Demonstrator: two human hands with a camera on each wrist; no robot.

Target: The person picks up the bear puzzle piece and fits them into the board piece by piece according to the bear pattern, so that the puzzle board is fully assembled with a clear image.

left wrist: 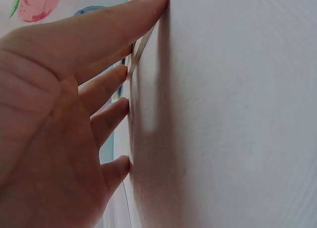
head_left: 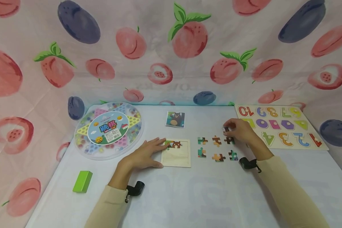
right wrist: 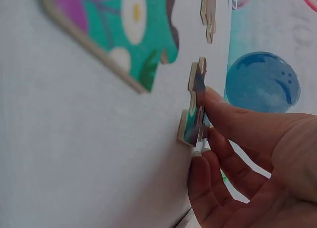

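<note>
A square wooden puzzle tray (head_left: 175, 160) lies in the middle of the table, with a few joined bear pieces (head_left: 175, 144) along its top edge. My left hand (head_left: 146, 154) rests at the tray's left side, fingers spread, the thumb by its lower left corner and fingertips over the upper left pieces. Further right, my right hand (head_left: 239, 129) pinches a dark puzzle piece (head_left: 225, 129) between thumb and fingers. Just below it lies another dark puzzle piece (head_left: 229, 140), which overlaps the held one in the right wrist view. Several loose pieces (head_left: 218, 157) lie in two rows between tray and hand.
A bear picture card (head_left: 175, 119) lies behind the tray. At the back left is a round marble board game (head_left: 108, 129); nearer on that side sits a green block (head_left: 82, 181). A wooden number board (head_left: 279, 126) occupies the back right, partly behind my right hand.
</note>
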